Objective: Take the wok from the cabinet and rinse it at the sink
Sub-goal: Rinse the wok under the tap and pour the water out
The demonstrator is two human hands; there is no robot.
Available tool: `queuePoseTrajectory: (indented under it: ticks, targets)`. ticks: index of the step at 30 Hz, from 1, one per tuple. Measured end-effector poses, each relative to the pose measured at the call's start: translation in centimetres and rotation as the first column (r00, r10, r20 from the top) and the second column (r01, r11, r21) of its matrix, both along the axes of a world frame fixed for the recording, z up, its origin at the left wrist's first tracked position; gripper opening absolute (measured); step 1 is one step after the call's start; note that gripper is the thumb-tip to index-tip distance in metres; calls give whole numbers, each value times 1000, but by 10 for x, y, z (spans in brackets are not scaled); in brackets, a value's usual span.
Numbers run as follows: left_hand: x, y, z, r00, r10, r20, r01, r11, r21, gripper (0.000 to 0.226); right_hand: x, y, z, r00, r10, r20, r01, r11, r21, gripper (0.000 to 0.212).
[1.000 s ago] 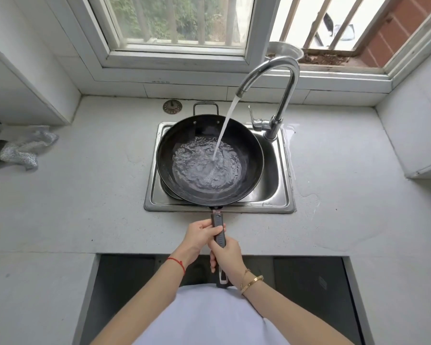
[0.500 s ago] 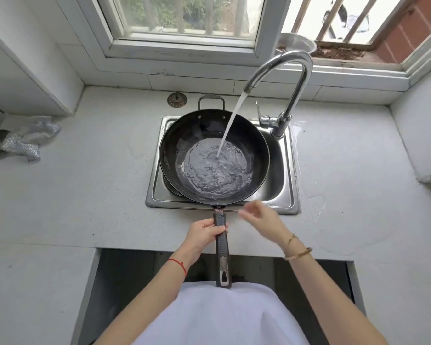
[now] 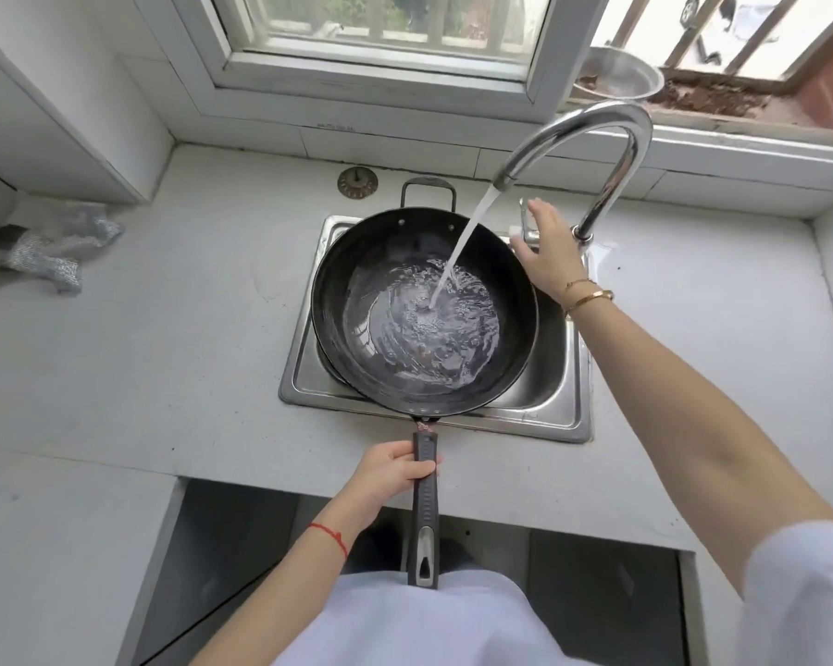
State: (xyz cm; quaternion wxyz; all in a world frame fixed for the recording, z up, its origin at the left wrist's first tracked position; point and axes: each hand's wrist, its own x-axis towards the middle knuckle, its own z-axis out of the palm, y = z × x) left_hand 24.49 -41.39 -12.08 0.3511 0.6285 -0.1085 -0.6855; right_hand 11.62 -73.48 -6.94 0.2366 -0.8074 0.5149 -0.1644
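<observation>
A single black wok (image 3: 424, 310) sits over the steel sink (image 3: 556, 415), its long straight handle (image 3: 425, 511) pointing back toward the person and its small loop handle (image 3: 428, 187) pointing away toward the window, so the long axis runs near to far. Nearest the camera, the left hand (image 3: 388, 475), one of two in view, has its fingers curled round the upper part of the straight handle, a red cord at that wrist. The pan's bowl covers most of the one basin and holds a shallow pool of churning water. One stream of water (image 3: 465, 242) falls slantwise from the one curved chrome tap (image 3: 611, 151) into the bowl. Beyond the pan's far right rim, the right hand (image 3: 547, 252), with two gold bangles at the wrist, reaches with fingers spread and mostly straight to the tap's lever at the spout's base; whether it actually grasps the lever cannot be told. One crumpled silvery cloth (image 3: 49, 247) lies far left on the pale counter (image 3: 174, 338).
</observation>
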Motion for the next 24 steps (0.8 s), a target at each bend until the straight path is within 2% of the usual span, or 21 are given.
queuePoseTrajectory:
  ticks: [8, 14, 17, 20, 22, 24]
  targets:
    - [0, 0, 3, 999, 16, -31, -16, 1000, 8, 26, 3, -28, -15, 977, 141, -163, -146, 989, -18, 59]
    - [-1, 0, 8, 1000, 12, -12, -12, 1000, 1, 26, -10, -30, -12, 919, 132, -370, -225, 950, -219, 58]
    - [0, 2, 9, 1000, 16, -2, -16, 1000, -8, 29, -14, -28, -6, 934, 48, -355, -156, 947, -283, 54]
    - [0, 2, 12, 1000, 8, 7, -8, 1000, -17, 26, -11, -27, -3, 934, 45, -355, -135, 963, -232, 55]
    - [0, 3, 11, 1000, 0, 14, 0, 1000, -21, 24, -9, -24, -3, 961, 26, -276, -66, 988, -137, 56]
    - [-1, 3, 10, 1000, -3, 11, 4, 1000, -27, 25, -11, -9, -2, 993, -21, -117, 15, 999, -48, 50]
